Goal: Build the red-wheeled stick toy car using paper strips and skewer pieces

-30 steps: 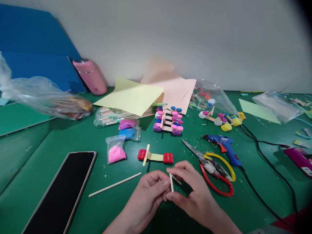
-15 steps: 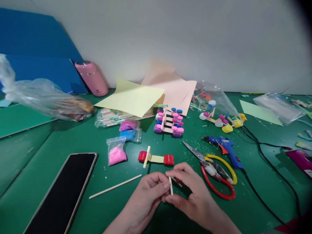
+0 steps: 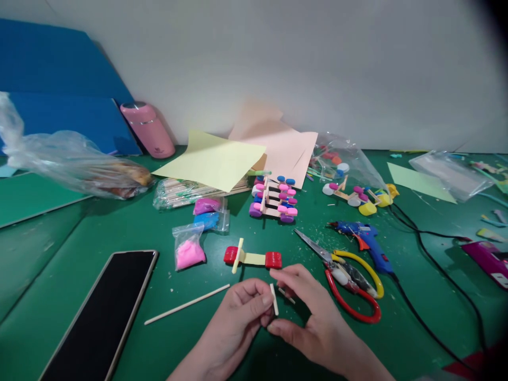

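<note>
Toward the near edge of our green bench (image 3: 135, 227), our left hand (image 3: 240, 312) curls inward, thumb and fingers pinched on a short stick (image 3: 274, 299). Our right hand (image 3: 313, 307) arches around it, thumb and fingers apart. We have room sideways between a phone (image 3: 101, 312) and scissors (image 3: 341, 272); yellow paper (image 3: 214, 159) lies near the far edge, before a wall (image 3: 238, 53).

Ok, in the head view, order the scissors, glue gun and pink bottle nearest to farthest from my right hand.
1. Scissors: just right of your right hand.
2. Glue gun: right, beyond the scissors.
3. Pink bottle: back left.
</note>
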A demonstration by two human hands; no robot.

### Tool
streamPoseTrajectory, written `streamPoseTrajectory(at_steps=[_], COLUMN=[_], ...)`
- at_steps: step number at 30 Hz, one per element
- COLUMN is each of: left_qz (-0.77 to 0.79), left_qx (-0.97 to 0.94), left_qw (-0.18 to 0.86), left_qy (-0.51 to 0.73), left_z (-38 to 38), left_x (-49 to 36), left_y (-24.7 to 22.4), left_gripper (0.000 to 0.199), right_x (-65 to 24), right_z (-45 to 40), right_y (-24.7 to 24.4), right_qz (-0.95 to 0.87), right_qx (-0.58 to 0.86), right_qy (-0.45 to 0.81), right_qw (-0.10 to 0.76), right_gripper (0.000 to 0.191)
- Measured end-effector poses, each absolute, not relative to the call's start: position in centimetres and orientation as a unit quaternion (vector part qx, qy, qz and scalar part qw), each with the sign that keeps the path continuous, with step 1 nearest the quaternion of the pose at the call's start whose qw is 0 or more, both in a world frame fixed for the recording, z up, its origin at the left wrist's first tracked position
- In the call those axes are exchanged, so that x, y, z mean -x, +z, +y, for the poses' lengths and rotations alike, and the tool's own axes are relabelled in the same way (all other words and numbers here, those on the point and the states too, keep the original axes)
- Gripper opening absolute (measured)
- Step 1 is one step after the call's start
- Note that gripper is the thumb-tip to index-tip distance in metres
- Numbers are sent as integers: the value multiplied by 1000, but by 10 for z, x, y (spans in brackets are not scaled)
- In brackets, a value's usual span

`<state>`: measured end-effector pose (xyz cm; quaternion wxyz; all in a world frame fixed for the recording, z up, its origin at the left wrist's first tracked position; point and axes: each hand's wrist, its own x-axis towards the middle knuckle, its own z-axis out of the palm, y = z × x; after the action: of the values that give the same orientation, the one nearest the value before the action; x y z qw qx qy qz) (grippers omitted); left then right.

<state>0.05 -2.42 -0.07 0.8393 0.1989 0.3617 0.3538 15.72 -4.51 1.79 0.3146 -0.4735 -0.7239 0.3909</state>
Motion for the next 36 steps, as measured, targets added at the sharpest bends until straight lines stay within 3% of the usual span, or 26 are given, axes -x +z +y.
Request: streamPoseTrajectory(at_steps=[3, 8, 10, 12, 14, 18, 22, 24, 27, 32, 36], left_qz=[360, 348, 346, 348, 352, 355, 362, 364, 364, 367, 371], left_qx=[-208, -211, -214, -217, -219, -222, -222, -223, -224, -214, -209], left_qw=[835, 836, 836, 835, 832, 829, 827, 827, 826, 828, 829], left_qy=[361, 369, 369, 368, 367, 371, 368, 367, 367, 365, 363], left_z=[-23, -23, -22, -22, -22, -22, -21, -21, -20, -19, -19], left_x=[1, 1, 1, 0, 0, 1, 2, 2, 2, 2, 2], left_y=[-2, -4, -4, -3, -2, -2, -2, -2, -2, -2, -2], left_gripper=[12, 12, 13, 13, 14, 15, 14, 14, 15, 14, 14], right_x=[-172, -244, -280, -308, -325, -333, -335, -338, -331, -287, -254], right_z=[-48, -44, -39, -32, -26, -16, -11, -10, -13, -29, -45], right_y=[20, 14, 8, 1, -7, -17, -13, -7, 5, 33, 43], right_qz=[-715, -567, -511, -504, -511, -503, -480, -473, -471, -428, -491], right_qx=[511, 716, 786, 821, 832, 842, 855, 852, 834, 687, 617], right_qy=[370, 154, 53, 33, 63, 99, 121, 141, 187, 437, 491], right_qw=[302, 378, 343, 267, 205, 167, 158, 173, 218, 392, 371], right_gripper=[56, 24, 28, 39, 45, 45, 28, 18, 20, 30, 14])
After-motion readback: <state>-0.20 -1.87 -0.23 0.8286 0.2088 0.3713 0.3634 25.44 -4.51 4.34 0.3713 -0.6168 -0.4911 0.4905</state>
